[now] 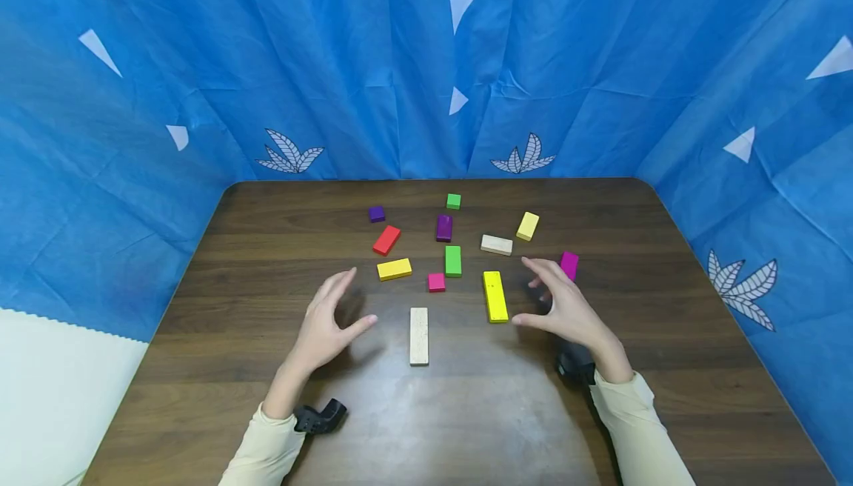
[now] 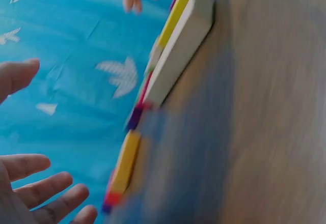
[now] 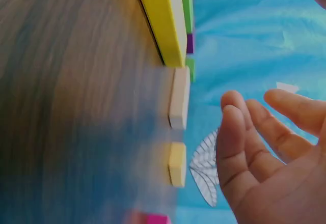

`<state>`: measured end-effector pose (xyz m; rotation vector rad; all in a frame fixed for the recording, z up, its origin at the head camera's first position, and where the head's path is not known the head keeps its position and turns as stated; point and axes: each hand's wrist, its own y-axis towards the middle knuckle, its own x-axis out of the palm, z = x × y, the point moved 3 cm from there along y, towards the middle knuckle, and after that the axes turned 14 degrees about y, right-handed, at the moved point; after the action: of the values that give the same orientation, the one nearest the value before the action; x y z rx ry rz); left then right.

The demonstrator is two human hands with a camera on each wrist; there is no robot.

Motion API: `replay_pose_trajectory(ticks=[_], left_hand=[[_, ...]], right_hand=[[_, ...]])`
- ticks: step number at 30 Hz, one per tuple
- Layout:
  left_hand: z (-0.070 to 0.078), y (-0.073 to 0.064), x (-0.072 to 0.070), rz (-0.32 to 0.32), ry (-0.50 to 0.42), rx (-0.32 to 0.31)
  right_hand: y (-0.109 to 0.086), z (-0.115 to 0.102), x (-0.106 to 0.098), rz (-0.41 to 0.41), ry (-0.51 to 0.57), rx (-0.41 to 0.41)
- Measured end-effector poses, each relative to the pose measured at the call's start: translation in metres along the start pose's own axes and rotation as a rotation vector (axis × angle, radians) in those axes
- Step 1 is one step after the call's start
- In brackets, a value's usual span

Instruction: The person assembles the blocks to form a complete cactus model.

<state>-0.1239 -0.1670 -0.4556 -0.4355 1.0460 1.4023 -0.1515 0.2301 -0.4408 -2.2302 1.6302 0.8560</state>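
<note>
My left hand hovers over the table with thumb and fingers spread, holding nothing. Nearest to it are a plain wooden block and an orange-yellow block. On the other side my right hand hangs in the air, also empty, its thumb apart from the fingers. Beside its thumb lies a long yellow block, and a magenta block is partly hidden behind its fingers. In the right wrist view the relaxed fingers show beside a small pale yellow block.
Farther back lie a red block, two purple blocks, two green blocks, a pink cube, a small whitish block and a pale yellow one. Blue curtains surround the wooden table at its back and sides.
</note>
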Motion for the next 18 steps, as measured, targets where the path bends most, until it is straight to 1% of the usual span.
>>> replay_pose_trajectory(ticks=[2,4,5,7,9,11,14,18], left_hand=[[0.007,0.002,0.01,-0.047,-0.101,0.034],[0.013,0.004,0.02,-0.119,-0.188,0.062],[0.016,0.004,0.026,-0.162,-0.221,0.071],[0.02,0.004,0.035,-0.239,-0.258,0.084],[0.022,0.004,0.042,-0.296,-0.263,0.089],[0.023,0.004,0.046,-0.326,-0.26,0.088],[0.024,0.003,0.05,-0.344,-0.242,0.091],[0.025,0.001,0.053,-0.359,-0.214,0.114]], right_hand=[[0.006,0.002,0.005,-0.051,0.044,0.003],[0.012,0.005,0.01,-0.1,0.084,0.019],[0.015,0.006,0.012,-0.124,0.1,0.029],[0.02,0.01,0.016,-0.166,0.123,0.053],[0.024,0.013,0.018,-0.198,0.141,0.078],[0.028,0.016,0.02,-0.216,0.149,0.09],[0.03,0.021,0.021,-0.232,0.161,0.094],[0.031,0.024,0.023,-0.252,0.173,0.099]])
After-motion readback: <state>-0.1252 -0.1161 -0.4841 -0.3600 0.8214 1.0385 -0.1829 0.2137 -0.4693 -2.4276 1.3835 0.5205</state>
